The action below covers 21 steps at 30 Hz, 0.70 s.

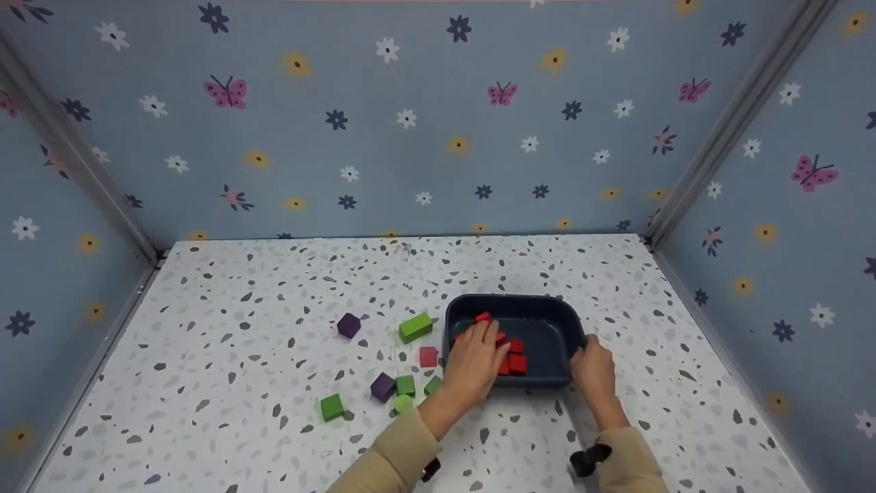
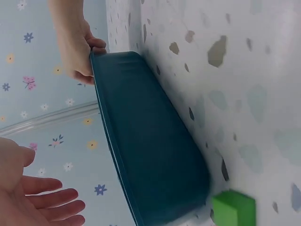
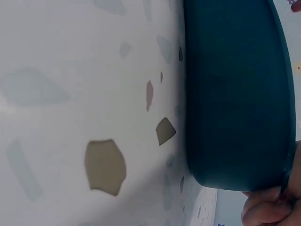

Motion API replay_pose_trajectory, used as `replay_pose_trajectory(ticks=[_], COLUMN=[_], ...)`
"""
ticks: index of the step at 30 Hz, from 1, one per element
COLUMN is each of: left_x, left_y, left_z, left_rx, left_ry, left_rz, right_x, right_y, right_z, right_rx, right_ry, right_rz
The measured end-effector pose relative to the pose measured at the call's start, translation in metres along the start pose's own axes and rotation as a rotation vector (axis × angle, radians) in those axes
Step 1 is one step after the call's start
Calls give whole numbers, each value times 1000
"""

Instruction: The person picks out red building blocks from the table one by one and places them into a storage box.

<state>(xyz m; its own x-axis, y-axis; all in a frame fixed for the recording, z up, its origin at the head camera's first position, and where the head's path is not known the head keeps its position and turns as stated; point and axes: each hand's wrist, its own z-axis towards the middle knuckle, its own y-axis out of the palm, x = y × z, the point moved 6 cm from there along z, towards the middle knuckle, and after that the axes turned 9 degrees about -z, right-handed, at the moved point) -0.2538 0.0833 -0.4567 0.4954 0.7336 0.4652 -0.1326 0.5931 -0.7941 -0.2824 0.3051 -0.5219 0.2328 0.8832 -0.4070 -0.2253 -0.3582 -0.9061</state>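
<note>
A dark blue plastic bin (image 1: 554, 346) stands on the speckled table with several red blocks (image 1: 517, 363) in its left part. My right hand (image 1: 593, 368) grips the rim at the right end, thumb and curled fingers on either side, as the left wrist view also shows. Over the bin's left part is my left hand (image 1: 473, 361), its palm above the red blocks and covering some of them. In the left wrist view the left hand's fingers (image 2: 51, 202) are extended and spread above the rim, with nothing held.
Left of the bin lie a pinkish-red block (image 1: 428, 357), a long light green block (image 1: 415, 329), purple cubes (image 1: 349, 326), several green pieces (image 1: 332, 407) and a light green round piece (image 1: 402, 404). Flower-patterned panels (image 1: 438, 137) enclose the table at the back and sides.
</note>
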Motion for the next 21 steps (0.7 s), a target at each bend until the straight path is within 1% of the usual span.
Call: replay_pose_trajectory(ticks=[2, 8, 12, 15, 18, 21], left_x=[-6, -25, -36, -44, -53, -61], left_y=[-6, -20, -30, -37, -43, -48], left_z=[-5, -21, -32, -41, -48, -55], left_rx=[2, -40, -17, 4, 16, 24], left_ry=[-4, -53, -44, -47, -77, -105], left_rz=[0, -35, -18, -2, 3, 7], right_x=[0, -2, -1, -2, -5, -11], right_y=[-1, -5, -8, -13, -20, -25], right_z=[0, -1, -4, -8, -15, -22], right_rx=[-8, -14, -15, 13, 59, 88], right_ry=[-10, -66, -80, -93, -128, -182], right_rz=[0, -10, -28, -58, -81, -77])
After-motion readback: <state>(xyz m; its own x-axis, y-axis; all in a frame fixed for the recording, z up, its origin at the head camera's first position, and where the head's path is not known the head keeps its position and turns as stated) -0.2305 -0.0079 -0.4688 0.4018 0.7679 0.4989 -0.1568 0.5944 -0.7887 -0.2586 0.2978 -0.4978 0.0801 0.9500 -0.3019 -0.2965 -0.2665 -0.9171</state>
